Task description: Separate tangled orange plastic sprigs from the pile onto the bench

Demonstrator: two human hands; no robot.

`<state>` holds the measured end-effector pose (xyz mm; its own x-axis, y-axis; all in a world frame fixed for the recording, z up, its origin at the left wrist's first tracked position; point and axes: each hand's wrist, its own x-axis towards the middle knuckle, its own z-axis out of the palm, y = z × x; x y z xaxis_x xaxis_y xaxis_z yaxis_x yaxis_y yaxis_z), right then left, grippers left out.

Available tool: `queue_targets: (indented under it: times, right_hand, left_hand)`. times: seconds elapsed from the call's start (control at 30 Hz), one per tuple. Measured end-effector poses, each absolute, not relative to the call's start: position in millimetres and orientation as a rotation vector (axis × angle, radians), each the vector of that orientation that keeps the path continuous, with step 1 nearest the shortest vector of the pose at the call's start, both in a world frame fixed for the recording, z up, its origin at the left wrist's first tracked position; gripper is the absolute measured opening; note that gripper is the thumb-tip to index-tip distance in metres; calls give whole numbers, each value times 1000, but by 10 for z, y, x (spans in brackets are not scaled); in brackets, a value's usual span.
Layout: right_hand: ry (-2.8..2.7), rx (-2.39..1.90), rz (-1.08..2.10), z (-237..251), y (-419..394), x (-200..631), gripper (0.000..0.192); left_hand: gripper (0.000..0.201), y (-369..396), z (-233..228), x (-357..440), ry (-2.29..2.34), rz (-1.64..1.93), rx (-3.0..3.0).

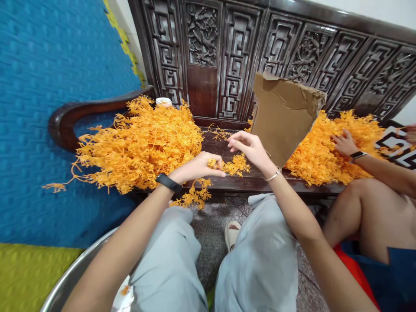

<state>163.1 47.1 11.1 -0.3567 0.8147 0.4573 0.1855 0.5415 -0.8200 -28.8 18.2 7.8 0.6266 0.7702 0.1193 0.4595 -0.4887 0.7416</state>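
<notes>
My left hand (205, 166), with a dark band on its wrist, is closed around orange branching strands (211, 163). Part of an orange sprig (195, 195) hangs below that hand at the bench edge. My right hand (248, 149) is just to the right and a little higher, thumb and fingers pinched; whatever is between them is too small to make out. Under and between my hands, a small orange cluster (237, 164) lies on the dark wooden bench (224, 184). Left of my hands rises a large heap of the same orange strands (146, 143).
A torn cardboard piece (282, 117) stands upright between my side and another orange heap (325, 151). A co-worker's hand (345, 143) touches that heap. Behind is the carved bench back (203, 93). A metal basin (81, 264) sits on the floor at left, beside blue matting (58, 86).
</notes>
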Motion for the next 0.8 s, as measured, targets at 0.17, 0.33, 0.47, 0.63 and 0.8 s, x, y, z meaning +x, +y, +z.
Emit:
queue_targets:
  times: [0.17,0.33,0.47,0.63,0.8]
  right_hand:
    - [-2189,-618,612,300,-13,1487,21]
    - [-2324,-584,328,170,-29,1401,27]
    - [-2300,-571,282,115,15,1397,18]
    - [-2227,-601,468,169,-21,1407,3]
    - [-2027,-624,665,194,-9,1409,17]
  left_hand:
    - [20,195,51,-286,915,714,2086]
    - [11,182,29,-281,913,770,2042]
    - [15,177,35,-272,871,658,2017]
    - [16,198,49,-288,842,689,1949]
    - [21,199,64,-306,812,765,1857]
